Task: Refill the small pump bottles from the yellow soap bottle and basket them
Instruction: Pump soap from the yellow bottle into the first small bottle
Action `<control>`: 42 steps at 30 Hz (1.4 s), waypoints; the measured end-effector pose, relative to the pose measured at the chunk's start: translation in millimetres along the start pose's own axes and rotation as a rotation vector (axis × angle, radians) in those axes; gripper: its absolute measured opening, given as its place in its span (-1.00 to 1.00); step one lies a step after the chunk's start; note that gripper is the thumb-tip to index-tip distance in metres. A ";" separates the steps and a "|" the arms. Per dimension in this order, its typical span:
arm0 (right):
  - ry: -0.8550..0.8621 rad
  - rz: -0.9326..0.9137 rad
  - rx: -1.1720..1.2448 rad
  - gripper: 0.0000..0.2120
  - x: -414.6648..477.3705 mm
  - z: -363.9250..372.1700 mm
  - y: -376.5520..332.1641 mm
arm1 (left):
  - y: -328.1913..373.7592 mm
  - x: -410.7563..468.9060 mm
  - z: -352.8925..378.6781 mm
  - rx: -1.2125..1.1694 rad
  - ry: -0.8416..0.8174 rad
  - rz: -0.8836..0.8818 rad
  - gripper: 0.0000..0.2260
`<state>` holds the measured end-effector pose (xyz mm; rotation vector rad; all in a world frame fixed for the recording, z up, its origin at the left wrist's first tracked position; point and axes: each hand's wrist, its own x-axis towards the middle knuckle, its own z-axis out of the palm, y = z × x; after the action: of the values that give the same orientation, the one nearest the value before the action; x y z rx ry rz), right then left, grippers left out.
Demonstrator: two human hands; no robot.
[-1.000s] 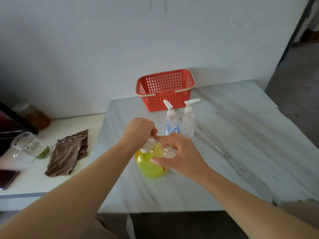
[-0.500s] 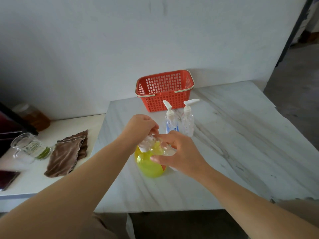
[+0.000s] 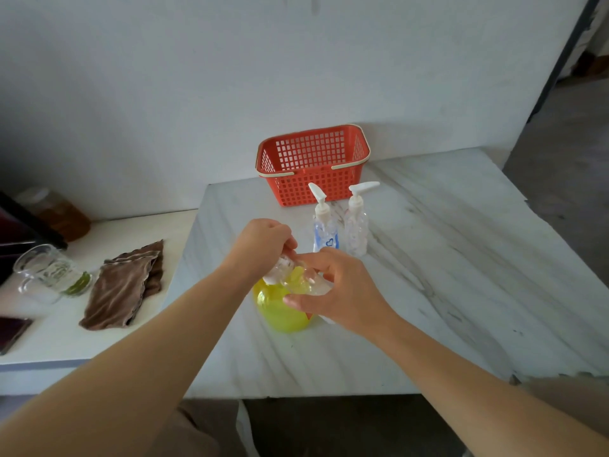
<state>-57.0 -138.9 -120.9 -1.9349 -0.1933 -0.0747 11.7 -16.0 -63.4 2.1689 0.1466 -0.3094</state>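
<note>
Both hands meet low over the near part of the table (image 3: pixel 461 258), and between them they hold a small clear bottle (image 3: pixel 306 285) directly above the yellow soap bottle (image 3: pixel 280 313), which stands just under the knuckles and is half hidden by them. My right hand (image 3: pixel 342 291) is curled round the clear bottle's body, thumb on top and fingers wrapped beneath, palm turned inward toward the other hand. My left hand (image 3: pixel 263 242) comes in from the opposite side with the wrist bent down, fingertips bunched and pinching the bottle's neck end (whether that is a cap or a pump collar is too blurred to say). The little bottle's long axis lies more across than upright, running from one hand to the other with the neck toward the left, so I judge the step in hand is twisting the top off, left fingers turning while the right holds steady; the opening must then come upright before the soap bottle can be poured into it. Beyond the right hand's fingertips, near but apart, two more pump bottles (image 3: pixel 324 227) (image 3: pixel 357 222) stand side by side with pumps on. Farther beyond them sits the red basket (image 3: pixel 306 189), which looks empty from here, so nothing is basketed yet.
</note>
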 end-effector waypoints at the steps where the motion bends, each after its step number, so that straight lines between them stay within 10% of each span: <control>1: 0.001 -0.004 0.007 -0.56 0.1 -1.0 -1.5 | 0.7 -0.1 -0.9 0.001 -0.001 -0.004 -0.79; 42: 0.008 0.005 -0.037 -0.49 0.5 -0.3 2.6 | -1.4 0.1 2.0 0.119 0.048 0.058 -0.75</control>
<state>-56.1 -140.0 -123.1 -1.9712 -0.1834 -0.0832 11.2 -16.9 -65.6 2.2953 0.0940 -0.2384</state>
